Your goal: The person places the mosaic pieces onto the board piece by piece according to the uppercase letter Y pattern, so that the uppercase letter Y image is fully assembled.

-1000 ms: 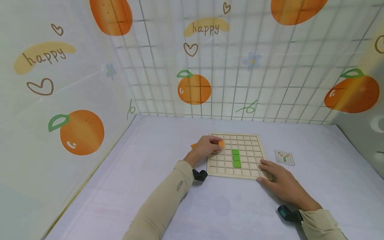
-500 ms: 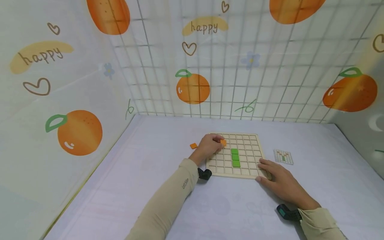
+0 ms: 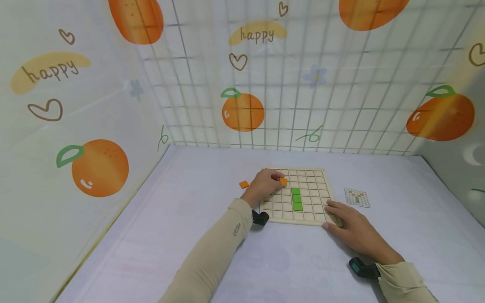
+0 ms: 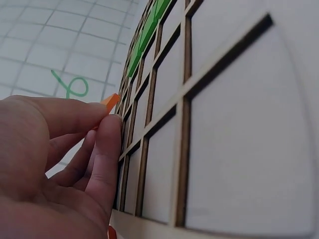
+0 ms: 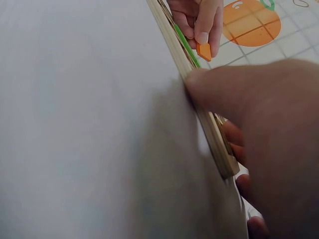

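Note:
In the head view a square wooden grid board (image 3: 314, 214) lies on the table, with a short column of green tiles (image 3: 297, 199) in its cells. My left hand (image 3: 263, 184) is over the board's far left part, pinching an orange tile (image 3: 283, 182) between thumb and fingers. The left wrist view has this orange tile (image 4: 110, 103) tilted at the fingertips, close to the grid. My right hand (image 3: 354, 229) rests at the board's near right corner. Its thumb touches the near edge in the right wrist view, and some fingers lie over the grid.
Another orange tile (image 3: 244, 184) lies on the table left of the board, partly beside the left hand. A small pattern card (image 3: 357, 197) with a printed grid lies to the right. Printed cloth (image 3: 242, 111) walls the table's back and sides.
My left hand has moved slightly right across the board with the orange tile, uncovering more of the orange tile on the table. The right hand stays at the corner.

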Motion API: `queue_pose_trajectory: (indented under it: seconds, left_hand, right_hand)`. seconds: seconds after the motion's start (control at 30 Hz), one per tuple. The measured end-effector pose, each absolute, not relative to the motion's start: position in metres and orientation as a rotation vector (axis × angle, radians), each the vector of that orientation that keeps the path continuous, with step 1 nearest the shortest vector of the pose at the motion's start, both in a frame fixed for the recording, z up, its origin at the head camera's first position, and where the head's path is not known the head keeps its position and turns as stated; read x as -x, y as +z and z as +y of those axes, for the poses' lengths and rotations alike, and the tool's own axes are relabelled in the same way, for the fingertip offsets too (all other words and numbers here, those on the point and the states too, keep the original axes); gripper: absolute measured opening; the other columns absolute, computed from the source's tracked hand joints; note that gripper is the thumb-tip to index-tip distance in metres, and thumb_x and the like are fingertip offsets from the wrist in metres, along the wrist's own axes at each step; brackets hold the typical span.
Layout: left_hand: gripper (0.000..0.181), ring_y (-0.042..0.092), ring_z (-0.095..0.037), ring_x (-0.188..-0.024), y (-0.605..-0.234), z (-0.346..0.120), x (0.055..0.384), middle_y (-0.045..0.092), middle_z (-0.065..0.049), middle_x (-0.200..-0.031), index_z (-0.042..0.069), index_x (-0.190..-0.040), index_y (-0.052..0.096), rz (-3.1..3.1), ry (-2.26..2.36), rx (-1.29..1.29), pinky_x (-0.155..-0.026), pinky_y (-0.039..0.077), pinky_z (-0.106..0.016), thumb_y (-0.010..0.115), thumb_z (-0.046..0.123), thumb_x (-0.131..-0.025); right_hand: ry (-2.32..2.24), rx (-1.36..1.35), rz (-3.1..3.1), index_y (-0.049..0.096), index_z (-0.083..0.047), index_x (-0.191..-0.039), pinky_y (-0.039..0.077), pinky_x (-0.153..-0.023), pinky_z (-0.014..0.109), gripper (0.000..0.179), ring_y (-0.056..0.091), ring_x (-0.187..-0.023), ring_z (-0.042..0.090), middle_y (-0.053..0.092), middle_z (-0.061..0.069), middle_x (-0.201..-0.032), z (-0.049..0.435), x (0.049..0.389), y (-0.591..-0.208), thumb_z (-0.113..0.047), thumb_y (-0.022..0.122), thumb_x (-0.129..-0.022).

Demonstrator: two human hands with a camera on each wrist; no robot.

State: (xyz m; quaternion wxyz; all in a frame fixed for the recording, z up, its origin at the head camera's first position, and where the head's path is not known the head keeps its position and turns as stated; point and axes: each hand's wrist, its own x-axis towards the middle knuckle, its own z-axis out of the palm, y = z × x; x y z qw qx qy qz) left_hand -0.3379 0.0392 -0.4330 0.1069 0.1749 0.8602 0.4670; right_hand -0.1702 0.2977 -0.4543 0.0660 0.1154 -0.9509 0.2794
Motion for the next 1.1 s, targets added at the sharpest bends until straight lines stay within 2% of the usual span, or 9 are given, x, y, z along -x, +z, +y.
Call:
queue_pose_trajectory:
  seconds: [0.37, 1.1]
  left_hand:
    - [0.030, 0.056, -0.014, -0.092, -0.437, 0.045, 0.343, 0.063, 0.008, -0.102, 0.016, -0.123, 0.072, 2.558, 1.345, -0.517, -0.080, 0.049, -0.030, 0.069, 0.015, -0.093]
    - [0.030, 0.057, -0.012, -0.095, -0.439, 0.052, 0.345, 0.063, 0.007, -0.104, 0.019, -0.120, 0.074, 2.597, 1.276, -0.520, -0.081, 0.050, -0.031, 0.069, 0.013, -0.091]
  right_hand:
    - [0.823, -0.342, -2.874, 0.056, -0.001, -0.140, 0.029, -0.106, 0.064, 0.063, 0.035, -0.139, 0.045, 0.045, 0.017, -0.152, 0.296, 0.171, -0.456, -0.042, 0.071, -0.094]
    - [0.801, -0.351, -2.864, 0.057, -0.001, -0.140, 0.029, -0.106, 0.064, 0.063, 0.036, -0.138, 0.046, 0.045, 0.017, -0.151, 0.298, 0.170, -0.456, -0.042, 0.071, -0.093]
